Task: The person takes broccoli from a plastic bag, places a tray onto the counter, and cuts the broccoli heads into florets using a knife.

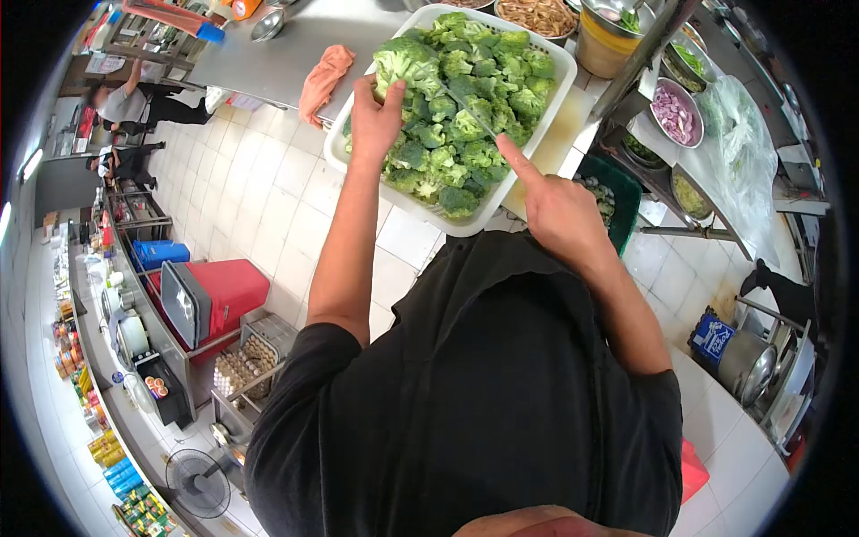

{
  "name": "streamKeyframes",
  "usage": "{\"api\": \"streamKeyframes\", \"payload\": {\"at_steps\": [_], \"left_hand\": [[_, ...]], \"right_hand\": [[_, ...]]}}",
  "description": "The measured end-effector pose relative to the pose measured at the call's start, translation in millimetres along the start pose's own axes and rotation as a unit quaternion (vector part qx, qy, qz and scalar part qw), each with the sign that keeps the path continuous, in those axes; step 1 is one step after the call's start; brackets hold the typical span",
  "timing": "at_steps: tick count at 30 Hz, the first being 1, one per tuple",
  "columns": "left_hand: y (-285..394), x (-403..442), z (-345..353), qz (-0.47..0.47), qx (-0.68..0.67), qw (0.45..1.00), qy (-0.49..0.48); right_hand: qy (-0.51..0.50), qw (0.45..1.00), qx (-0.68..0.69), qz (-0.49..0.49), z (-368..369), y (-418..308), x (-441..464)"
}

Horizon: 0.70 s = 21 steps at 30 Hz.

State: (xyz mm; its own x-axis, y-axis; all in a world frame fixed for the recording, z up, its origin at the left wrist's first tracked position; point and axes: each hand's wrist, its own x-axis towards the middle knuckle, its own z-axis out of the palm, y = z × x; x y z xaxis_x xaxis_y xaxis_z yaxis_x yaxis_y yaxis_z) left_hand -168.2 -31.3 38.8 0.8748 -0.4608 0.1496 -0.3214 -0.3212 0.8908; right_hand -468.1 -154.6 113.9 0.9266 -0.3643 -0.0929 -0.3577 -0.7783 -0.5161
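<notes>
Nearest us, our right hand [564,213] is closed around a knife, index finger stretched forward along the thin metal blade [474,115]. The blade slants over the green broccoli florets [438,161], its far end close to the large green broccoli head [407,67]. Our left hand [376,116] grips that head, thumb against its pale underside, above the left part of the white rectangular plastic tray [465,226]. Florets fill the tray.

Just left of the tray, a crumpled salmon-pink cloth [327,80] lies on the grey metal table [268,64]. To our right: a dark green plastic basket [632,195] low down, then a round metal bowl of chopped purple onion [676,112]. Farther left, a red bin [228,291] stands open; well beyond, two people [121,103] [114,165] in dark trousers.
</notes>
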Motion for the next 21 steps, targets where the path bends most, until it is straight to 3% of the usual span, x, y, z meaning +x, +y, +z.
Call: {"api": "streamKeyframes", "payload": {"at_steps": [2,11,21], "left_hand": [[-4.5,1.7,1.3,0.047,0.068,0.997,0.001],[26.3,-16.7,1.6,0.105,0.135,0.985,-0.01],[8.7,-5.9,-2.7,0.108,0.141,0.984,-0.013]], "right_hand": [[-0.008,1.0,-0.011,-0.007,-5.3,-1.7,2.1],[-0.046,0.996,-0.079,0.002,-14.6,-6.0,3.9],[-0.01,1.0,-0.002,-0.02,0.3,-9.2,24.4]]}}
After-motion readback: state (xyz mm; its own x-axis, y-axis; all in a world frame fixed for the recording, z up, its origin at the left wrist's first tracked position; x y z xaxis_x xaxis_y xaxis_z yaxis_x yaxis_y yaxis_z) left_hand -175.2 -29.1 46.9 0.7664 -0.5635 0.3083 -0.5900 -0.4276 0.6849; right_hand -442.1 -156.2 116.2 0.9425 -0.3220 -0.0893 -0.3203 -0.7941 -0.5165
